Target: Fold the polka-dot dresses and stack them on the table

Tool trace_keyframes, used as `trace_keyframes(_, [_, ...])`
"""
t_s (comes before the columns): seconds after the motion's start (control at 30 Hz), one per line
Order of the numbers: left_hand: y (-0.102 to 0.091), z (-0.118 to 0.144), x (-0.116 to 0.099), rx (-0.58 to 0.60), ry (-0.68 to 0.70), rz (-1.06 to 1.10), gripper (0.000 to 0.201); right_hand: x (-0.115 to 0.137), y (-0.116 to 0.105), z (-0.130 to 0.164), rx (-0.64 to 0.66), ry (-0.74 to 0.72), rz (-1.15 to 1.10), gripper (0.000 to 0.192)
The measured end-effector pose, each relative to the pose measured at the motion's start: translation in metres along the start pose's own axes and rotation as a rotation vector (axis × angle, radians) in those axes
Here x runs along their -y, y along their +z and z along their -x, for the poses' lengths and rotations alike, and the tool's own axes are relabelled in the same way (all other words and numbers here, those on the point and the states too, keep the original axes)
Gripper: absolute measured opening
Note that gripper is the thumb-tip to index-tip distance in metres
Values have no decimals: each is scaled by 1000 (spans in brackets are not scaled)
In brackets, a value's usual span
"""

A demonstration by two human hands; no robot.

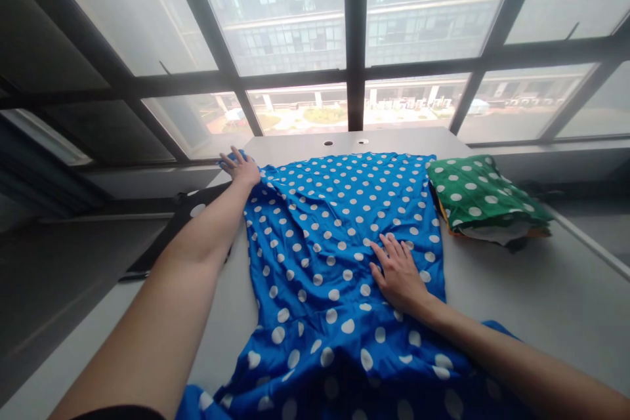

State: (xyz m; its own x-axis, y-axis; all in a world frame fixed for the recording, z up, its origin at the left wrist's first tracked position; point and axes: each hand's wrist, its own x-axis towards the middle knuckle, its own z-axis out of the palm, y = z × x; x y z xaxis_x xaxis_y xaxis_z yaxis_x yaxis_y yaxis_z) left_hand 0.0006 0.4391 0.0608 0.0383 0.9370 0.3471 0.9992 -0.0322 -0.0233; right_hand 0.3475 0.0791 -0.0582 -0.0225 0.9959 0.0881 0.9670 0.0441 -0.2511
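One blue dotted cloth spread across the table, centre to 6 o'clock. My left hand, at 11, fingers spread, touches its far corner. My right hand, open and flat, presses its middle. One folded stack at 2 o'clock, green dotted cloth on top. One black dotted piece hangs off the table at 9. Grey tabletop; big windows from 10 to 2.

Under your hands lies a thin, creased blue cloth with white polka dots, faintly sheened, on a smooth matt white tabletop. Beside it, your folded green dotted fabric looks equally soft.
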Motion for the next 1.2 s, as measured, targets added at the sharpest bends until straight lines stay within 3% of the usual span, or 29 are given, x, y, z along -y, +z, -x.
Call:
trace_keyframes(0.1, [-1,41,-38,28,32,-38,57,0,0,0,3,4,-8,56])
trace_keyframes(0.2, [13,122,-80,211,210,65,63,1,-2,-1,12,8,-36,56])
trace_keyframes(0.27, [23,176,-95,356,269,131,69,0,-5,-2,27,8,-56,56])
trace_keyframes(0.4, [27,245,-89,363,287,212,67,-5,-10,0,60,49,-67,60])
trace_keyframes(0.5, [15,270,-76,332,297,245,66,-12,-8,8,65,70,-49,64])
trace_keyframes(0.63, [4,290,-69,383,241,227,70,-15,0,23,53,96,-20,66])
trace_keyframes(0.73, [5,285,-68,420,224,193,70,-14,4,24,45,133,9,70])
trace_keyframes(0.87, [17,248,-69,434,229,167,73,-17,3,-2,90,151,19,74])
trace_keyframes(1.2, [67,102,-85,442,305,176,76,-32,-2,-143,104,180,33,78])
